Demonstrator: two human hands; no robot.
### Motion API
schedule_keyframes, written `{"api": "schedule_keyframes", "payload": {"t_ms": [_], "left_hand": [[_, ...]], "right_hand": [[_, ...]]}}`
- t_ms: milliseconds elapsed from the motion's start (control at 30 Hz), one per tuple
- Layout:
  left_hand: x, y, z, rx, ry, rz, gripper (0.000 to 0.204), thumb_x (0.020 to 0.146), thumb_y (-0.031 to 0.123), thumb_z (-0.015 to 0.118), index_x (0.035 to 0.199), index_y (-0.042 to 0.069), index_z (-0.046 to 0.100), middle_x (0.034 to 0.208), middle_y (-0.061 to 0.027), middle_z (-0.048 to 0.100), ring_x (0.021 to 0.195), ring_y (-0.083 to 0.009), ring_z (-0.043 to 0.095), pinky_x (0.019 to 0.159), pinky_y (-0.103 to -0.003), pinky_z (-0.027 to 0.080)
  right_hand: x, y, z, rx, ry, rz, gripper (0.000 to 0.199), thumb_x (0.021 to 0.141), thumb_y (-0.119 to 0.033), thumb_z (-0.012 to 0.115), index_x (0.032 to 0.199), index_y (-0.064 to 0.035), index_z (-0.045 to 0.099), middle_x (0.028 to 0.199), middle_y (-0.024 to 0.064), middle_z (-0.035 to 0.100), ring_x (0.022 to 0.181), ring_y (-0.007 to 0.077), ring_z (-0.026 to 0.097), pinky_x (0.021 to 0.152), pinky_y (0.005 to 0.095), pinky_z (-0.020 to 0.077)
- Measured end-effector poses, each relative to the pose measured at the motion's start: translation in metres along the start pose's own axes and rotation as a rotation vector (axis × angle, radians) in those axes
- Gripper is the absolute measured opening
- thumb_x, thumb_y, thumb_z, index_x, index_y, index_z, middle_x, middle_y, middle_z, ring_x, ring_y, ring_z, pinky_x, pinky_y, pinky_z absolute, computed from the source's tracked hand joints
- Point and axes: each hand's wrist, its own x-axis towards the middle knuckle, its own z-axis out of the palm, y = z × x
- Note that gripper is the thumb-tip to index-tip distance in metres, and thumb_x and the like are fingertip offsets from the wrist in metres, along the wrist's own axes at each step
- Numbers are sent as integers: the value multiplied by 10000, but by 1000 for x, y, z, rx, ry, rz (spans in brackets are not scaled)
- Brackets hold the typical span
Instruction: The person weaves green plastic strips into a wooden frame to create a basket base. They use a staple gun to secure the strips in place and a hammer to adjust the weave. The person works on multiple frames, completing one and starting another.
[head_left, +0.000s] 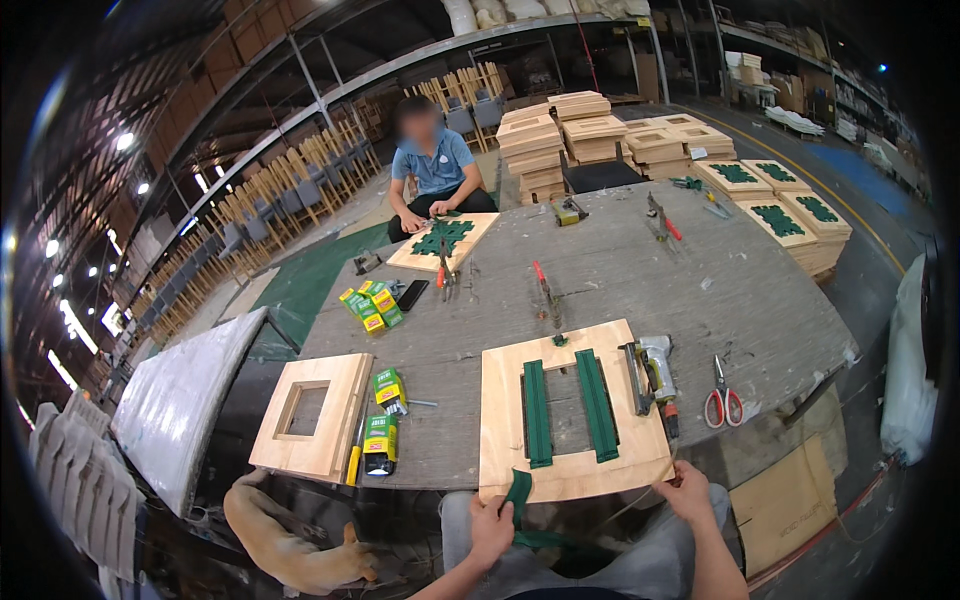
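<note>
A square wooden panel point(500, 400) with a wide opening lies at the table's near edge, in front of me. Two green webbing straps point(597, 405) run across the opening, one on each side. My left hand point(490, 527) is closed around another green strap point(519, 492) at the panel's near left edge; the strap's loose tail hangs over my lap. At the near right corner, my right hand point(687, 493) has its fingers pinched together beside a thin pale cord; what they hold is unclear. A staple gun point(655, 370) lies on the panel's right edge.
Red-handled scissors point(722, 395) lie right of the panel, green-yellow boxes point(381, 440) and more panels point(270, 420) left. Pliers point(545, 290) lie beyond. A co-worker point(435, 165) sits across the table at a strapped panel point(470, 243). A dog point(290, 535) is below the table's near left edge.
</note>
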Motion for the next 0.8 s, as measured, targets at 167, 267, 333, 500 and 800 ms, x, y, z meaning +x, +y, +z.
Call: {"api": "schedule_keyframes", "payload": {"t_ms": [167,267,333,500,800], "left_hand": [[-18,1,0,-4,-60,13,275,979,208,646,1183,31,700,1431,-332,455,1265,-498,540,1066,-466,460],[-18,3,-3,-212,-95,30,259,999,157,631,1198,0,686,1464,-322,450,1296,-440,546,1052,-428,468],[-32,-1,-2,-477,9,15,243,1016,111,613,1210,-21,674,1473,-294,465,1295,-367,562,1027,-395,480],[-20,89,-48,-655,-121,-3,266,1078,137,575,1285,-22,621,1010,-10,669,904,-96,593,810,-273,503],[71,228,-84,-881,-42,513,180,1052,140,617,975,-23,623,754,26,553,723,-32,441,619,-238,387]], "right_hand": [[6,-4,5,-110,50,15,384,867,-158,807,1189,15,689,908,56,726,772,123,648,723,303,533],[10,9,4,-159,288,-138,382,895,-171,778,1217,8,676,980,89,704,857,161,660,763,314,535],[7,15,3,-101,452,-217,371,913,-178,759,1225,3,670,1012,104,680,903,183,660,789,322,533],[-9,-9,18,116,423,-276,307,965,-125,670,1250,-10,669,1037,97,662,923,182,637,836,318,524],[-7,-121,81,603,-454,-413,535,1123,-410,403,1472,-30,544,1249,97,681,1189,197,615,1072,367,433]]}}
